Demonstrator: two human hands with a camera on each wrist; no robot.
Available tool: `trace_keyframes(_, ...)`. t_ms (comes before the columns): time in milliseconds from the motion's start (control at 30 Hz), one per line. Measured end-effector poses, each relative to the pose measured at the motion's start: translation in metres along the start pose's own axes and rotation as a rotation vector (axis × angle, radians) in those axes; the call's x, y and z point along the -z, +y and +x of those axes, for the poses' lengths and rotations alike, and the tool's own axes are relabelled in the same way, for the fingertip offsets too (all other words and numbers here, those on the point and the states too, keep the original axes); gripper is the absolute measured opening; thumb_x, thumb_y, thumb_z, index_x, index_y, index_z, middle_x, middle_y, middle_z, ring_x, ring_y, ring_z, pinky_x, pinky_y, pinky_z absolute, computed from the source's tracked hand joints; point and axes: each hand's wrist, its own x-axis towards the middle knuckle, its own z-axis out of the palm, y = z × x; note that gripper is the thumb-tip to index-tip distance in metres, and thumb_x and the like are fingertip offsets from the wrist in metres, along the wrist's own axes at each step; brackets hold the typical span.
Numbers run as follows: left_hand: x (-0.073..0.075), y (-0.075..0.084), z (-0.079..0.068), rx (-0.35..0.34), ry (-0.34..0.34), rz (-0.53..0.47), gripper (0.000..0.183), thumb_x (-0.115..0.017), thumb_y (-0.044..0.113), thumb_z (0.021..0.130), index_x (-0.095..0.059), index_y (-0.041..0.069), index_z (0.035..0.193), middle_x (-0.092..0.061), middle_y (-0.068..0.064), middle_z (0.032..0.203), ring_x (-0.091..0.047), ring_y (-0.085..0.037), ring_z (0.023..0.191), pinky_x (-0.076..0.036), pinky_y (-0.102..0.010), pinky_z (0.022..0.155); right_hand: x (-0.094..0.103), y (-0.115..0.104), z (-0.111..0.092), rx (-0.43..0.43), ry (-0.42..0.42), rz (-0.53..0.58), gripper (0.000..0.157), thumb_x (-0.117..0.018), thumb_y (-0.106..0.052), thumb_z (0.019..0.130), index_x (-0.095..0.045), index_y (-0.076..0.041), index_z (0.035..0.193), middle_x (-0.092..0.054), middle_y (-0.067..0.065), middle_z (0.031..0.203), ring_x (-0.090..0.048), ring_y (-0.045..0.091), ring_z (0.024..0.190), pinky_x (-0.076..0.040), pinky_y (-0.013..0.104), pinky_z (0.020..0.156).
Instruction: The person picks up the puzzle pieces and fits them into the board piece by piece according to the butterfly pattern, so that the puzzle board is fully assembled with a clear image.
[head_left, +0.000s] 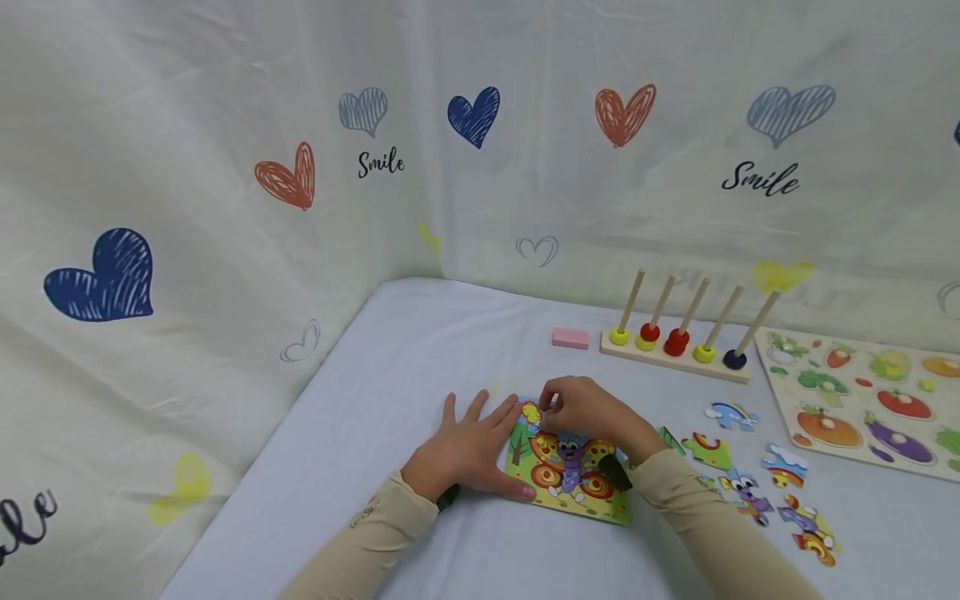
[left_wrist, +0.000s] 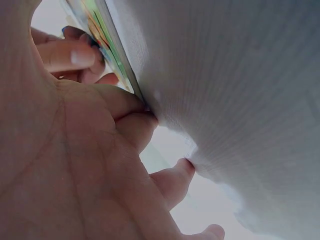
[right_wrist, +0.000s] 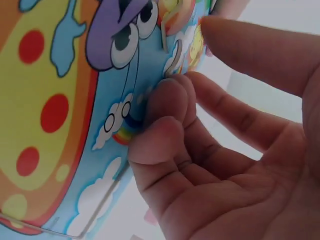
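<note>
A butterfly jigsaw puzzle (head_left: 570, 471) lies on the white table in its flat tray. My left hand (head_left: 468, 450) is spread at its left side, thumb on the lower left edge and fingers at the upper left corner. In the left wrist view, the fingertips of my left hand (left_wrist: 115, 135) touch the cloth beside the board. Bent over the top edge, my right hand (head_left: 585, 408) pinches a puzzle piece (right_wrist: 175, 57) near the sun picture. Much of that piece is hidden by the fingers. The curled fingers of my right hand (right_wrist: 220, 155) rest against the board.
Several loose puzzle pieces (head_left: 785, 465) lie right of my right forearm. Behind stand a pink block (head_left: 570, 338) and a wooden peg stand (head_left: 675, 358) with coloured beads. A vegetable puzzle board (head_left: 862, 392) lies at the far right. Patterned cloth walls (head_left: 525, 200) border the table.
</note>
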Motion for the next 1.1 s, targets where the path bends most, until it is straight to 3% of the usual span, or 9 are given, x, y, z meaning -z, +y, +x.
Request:
trace_keyframes(200, -0.001, 0.001, 0.001, -0.011, 0.008, 0.009, 0.121, -0.074, 0.081, 0.082, -0.022, 0.022, 0.173, -0.015, 0.009, 0.179, -0.011, -0.035, 0.164, -0.005, -0.073, 0.122, 0.000, -0.008, -0.010, -0.055, -0.094, -0.072, 0.035, -0.082, -0.006, 0.089, -0.065, -0.003, 0.120, -0.064, 0.006, 0.096, -0.059, 0.020, 0.083, -0.058, 0.039, 0.079)
trace_keyframes(333, -0.002, 0.001, 0.001, -0.008, 0.005, 0.020, 0.121, -0.073, 0.082, 0.082, -0.021, 0.022, 0.174, -0.014, 0.009, 0.179, -0.010, -0.035, 0.164, -0.006, -0.073, 0.122, -0.002, -0.009, -0.016, -0.029, -0.087, -0.109, 0.035, -0.083, -0.007, 0.089, -0.066, -0.004, 0.119, -0.062, 0.007, 0.104, -0.058, 0.021, 0.091, -0.058, 0.043, 0.086)
trace_keyframes(567, -0.002, 0.000, 0.001, -0.010, 0.008, 0.025, 0.120, -0.073, 0.082, 0.082, -0.021, 0.023, 0.174, -0.015, 0.009, 0.179, -0.011, -0.035, 0.164, -0.007, -0.072, 0.123, -0.006, -0.004, -0.013, 0.057, -0.018, -0.104, 0.025, -0.080, -0.004, 0.091, -0.068, -0.002, 0.113, -0.062, 0.005, 0.095, -0.057, 0.019, 0.083, -0.056, 0.039, 0.078)
trace_keyframes(767, -0.001, 0.002, 0.001, -0.014, 0.012, 0.022, 0.120, -0.073, 0.081, 0.083, -0.022, 0.022, 0.173, -0.015, 0.009, 0.178, -0.011, -0.035, 0.163, -0.007, -0.072, 0.123, -0.007, 0.000, -0.008, 0.077, 0.020, -0.089, 0.020, -0.076, -0.001, 0.091, -0.068, 0.000, 0.109, -0.061, 0.003, 0.085, -0.056, 0.016, 0.073, -0.052, 0.033, 0.067)
trace_keyframes(1100, -0.002, -0.001, 0.001, -0.002, 0.008, 0.008, 0.121, -0.074, 0.081, 0.082, -0.022, 0.022, 0.173, -0.016, 0.009, 0.178, -0.011, -0.035, 0.163, -0.006, -0.073, 0.122, -0.012, -0.003, -0.007, 0.056, 0.064, -0.052, 0.021, -0.079, -0.004, 0.092, -0.066, 0.000, 0.108, -0.064, 0.003, 0.082, -0.059, 0.015, 0.068, -0.053, 0.032, 0.063)
